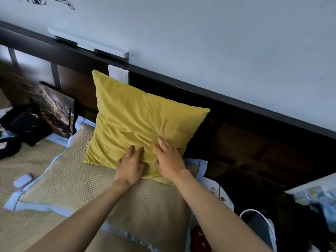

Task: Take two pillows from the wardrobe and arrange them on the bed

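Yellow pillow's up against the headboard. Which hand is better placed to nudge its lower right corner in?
Right hand. It lies flat on the yellow pillow nearer that corner; the left hand rests further left along the bottom edge.

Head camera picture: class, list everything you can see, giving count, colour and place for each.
pillow: one, yellow, propped against the headboard
bed pillow: one, beige mesh with blue border, flat under the yellow one
headboard: one, dark brown, along the wall
wall: pale grey-blue, above the headboard
framed picture: one, dark, leaning at left
left hand: flat on the pillow's lower edge
right hand: flat on the pillow, beside the left
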Motion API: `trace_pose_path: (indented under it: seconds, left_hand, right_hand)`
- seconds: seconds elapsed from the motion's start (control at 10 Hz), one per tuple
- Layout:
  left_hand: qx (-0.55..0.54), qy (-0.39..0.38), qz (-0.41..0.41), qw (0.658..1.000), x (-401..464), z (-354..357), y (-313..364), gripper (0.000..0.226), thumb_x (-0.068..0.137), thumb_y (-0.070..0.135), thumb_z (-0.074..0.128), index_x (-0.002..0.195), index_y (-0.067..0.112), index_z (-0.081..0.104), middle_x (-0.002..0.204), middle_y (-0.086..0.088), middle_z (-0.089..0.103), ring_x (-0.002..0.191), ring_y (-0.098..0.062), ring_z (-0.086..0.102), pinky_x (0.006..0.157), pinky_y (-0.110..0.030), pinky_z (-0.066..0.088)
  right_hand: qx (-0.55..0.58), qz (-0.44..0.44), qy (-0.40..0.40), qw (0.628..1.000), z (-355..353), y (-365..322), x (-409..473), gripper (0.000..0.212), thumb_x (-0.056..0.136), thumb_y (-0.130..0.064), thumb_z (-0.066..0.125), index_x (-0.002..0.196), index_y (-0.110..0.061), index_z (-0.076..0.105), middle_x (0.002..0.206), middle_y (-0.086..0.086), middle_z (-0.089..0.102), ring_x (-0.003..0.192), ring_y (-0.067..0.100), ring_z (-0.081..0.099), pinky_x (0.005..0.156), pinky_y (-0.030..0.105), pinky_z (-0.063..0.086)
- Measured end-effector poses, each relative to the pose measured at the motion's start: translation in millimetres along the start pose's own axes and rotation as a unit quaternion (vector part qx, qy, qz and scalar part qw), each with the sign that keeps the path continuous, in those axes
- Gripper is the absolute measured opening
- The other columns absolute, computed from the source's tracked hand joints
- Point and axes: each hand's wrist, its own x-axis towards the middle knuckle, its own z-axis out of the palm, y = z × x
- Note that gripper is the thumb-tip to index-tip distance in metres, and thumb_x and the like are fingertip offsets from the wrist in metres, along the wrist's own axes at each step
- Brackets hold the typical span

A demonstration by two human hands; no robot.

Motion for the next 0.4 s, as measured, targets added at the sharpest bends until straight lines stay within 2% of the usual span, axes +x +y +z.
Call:
trace_pose_path:
  seconds: [0.1, 0.2, 0.3, 0.4]
  left_hand:
    - [0.011, 0.039, 0.038, 0.998, -15, -14, 28, 0.065, 0.085, 0.023, 0.061, 0.145, 0.026, 0.038, 0.148, -0.008, 0.035, 0.130, -0.032, 0.041, 0.105, -0.054, 0.038]
    - [-0.008, 0.025, 0.063, 0.998, -36, -19, 59, 0.058, 0.085, 0.024, 0.063, 0.140, 0.024, 0.046, 0.141, -0.007, 0.042, 0.126, -0.031, 0.047, 0.102, -0.051, 0.042]
    - [-0.022, 0.004, 0.093, 0.995, -61, -17, 90, 0.054, 0.086, 0.024, 0.064, 0.137, 0.022, 0.049, 0.138, -0.007, 0.047, 0.122, -0.031, 0.052, 0.098, -0.049, 0.045]
    - [-0.006, 0.024, 0.120, 0.992, -89, -16, 118, 0.050, 0.086, 0.025, 0.066, 0.134, 0.022, 0.052, 0.133, -0.006, 0.051, 0.115, -0.030, 0.057, 0.094, -0.047, 0.047]
  right_hand:
    - [0.093, 0.023, 0.053, 0.994, -12, 1, -36, 0.043, 0.094, -0.023, 0.057, 0.134, -0.012, 0.047, 0.140, 0.012, 0.047, 0.125, 0.033, 0.048, 0.099, 0.044, 0.044]
    - [0.239, 0.120, -0.007, 0.964, -20, 10, -81, 0.032, 0.095, -0.021, 0.054, 0.125, -0.010, 0.049, 0.126, 0.015, 0.054, 0.109, 0.035, 0.057, 0.084, 0.041, 0.050]
    - [0.308, 0.132, -0.017, 0.942, -26, 32, -137, 0.005, 0.095, -0.019, 0.051, 0.096, -0.017, 0.055, 0.099, 0.016, 0.060, 0.090, 0.032, 0.059, 0.080, 0.052, 0.053]
    - [0.329, 0.167, 0.000, 0.929, -34, 53, -188, 0.012, 0.095, -0.016, 0.048, 0.097, -0.016, 0.060, 0.098, 0.019, 0.061, 0.092, 0.035, 0.059, 0.084, 0.052, 0.051]
